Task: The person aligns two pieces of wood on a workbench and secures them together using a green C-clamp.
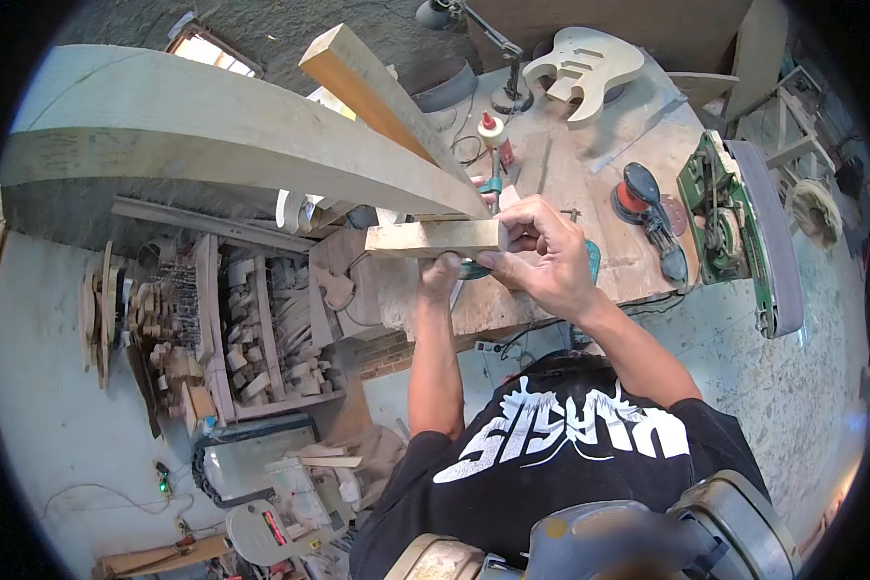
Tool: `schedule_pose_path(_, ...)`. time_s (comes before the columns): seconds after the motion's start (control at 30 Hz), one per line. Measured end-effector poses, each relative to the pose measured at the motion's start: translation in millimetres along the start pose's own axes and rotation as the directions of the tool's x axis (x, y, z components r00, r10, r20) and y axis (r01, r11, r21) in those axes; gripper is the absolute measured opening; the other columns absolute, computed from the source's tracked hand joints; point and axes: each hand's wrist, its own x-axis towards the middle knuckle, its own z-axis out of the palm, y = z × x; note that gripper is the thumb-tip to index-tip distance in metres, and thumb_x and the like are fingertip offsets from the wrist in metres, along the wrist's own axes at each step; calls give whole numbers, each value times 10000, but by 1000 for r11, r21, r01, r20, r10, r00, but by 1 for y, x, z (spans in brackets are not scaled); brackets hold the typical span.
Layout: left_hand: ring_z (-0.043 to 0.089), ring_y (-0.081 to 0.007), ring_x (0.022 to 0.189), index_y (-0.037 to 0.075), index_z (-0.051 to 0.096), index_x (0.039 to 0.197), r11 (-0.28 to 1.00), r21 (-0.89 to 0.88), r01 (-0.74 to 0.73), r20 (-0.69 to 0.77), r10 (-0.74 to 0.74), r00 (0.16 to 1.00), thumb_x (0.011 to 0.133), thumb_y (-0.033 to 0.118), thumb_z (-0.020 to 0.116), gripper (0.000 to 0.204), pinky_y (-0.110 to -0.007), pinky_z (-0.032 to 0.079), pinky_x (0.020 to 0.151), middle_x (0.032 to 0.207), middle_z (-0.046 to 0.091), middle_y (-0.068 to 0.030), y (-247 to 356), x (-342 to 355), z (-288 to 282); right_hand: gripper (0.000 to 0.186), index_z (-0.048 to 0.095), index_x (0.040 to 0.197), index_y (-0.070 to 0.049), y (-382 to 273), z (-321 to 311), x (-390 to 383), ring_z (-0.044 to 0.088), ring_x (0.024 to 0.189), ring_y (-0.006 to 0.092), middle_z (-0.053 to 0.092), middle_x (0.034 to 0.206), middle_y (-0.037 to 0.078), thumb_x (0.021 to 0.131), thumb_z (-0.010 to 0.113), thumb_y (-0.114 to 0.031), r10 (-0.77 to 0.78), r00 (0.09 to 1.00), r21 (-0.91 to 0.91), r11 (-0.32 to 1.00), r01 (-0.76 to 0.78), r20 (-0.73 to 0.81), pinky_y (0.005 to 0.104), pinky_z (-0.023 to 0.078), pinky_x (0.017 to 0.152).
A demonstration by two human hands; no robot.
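Note:
A short pale wooden block (435,239) lies crosswise at the edge of the workbench, close to the tip of a long curved timber (232,130). My left hand (441,275) holds the block from below, its thumb pressed on the near face and its other fingers mostly hidden behind. At the block's right end, my right hand (551,253) pinches the corner between thumb and bent fingers. Beyond the block, a squared wooden bar (382,92) slants up to the left. A teal clamp (494,184) shows just behind the wood, partly covered by my hands.
On the dusty bench (551,290) stand a glue bottle (493,130), a random orbital sander (648,213), a desk lamp (512,92) and a white guitar body (587,72). A green belt sander (735,222) stands right. Shelves of wood offcuts (261,329) lie left.

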Motion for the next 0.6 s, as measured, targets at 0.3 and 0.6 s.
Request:
schedule_pose_path(0.3, 560, -291, 1226, 5, 466, 1389, 999, 47, -5, -20, 6, 1000, 673, 639, 814, 1017, -460, 446, 1055, 1343, 518, -169, -7, -4, -3, 383, 631, 1034, -19, -3, -17, 7, 654, 827, 115, 635, 975, 66, 757, 855, -160, -3, 996, -174, 985, 19, 89, 261, 560, 665)
schedule_pose_path(0.6, 536, -315, 1242, 47, 316, 1477, 999, 0, 43, -53, -43, 998, 569, 663, 868, 1227, -493, 428, 1089, 1339, 487, -141, -5, -10, -3, 478, 630, 1111, -33, -18, -42, 16, 659, 829, 144, 624, 976, 67, 730, 878, -183, -45, 980, -98, 993, 64, 192, 272, 565, 748)
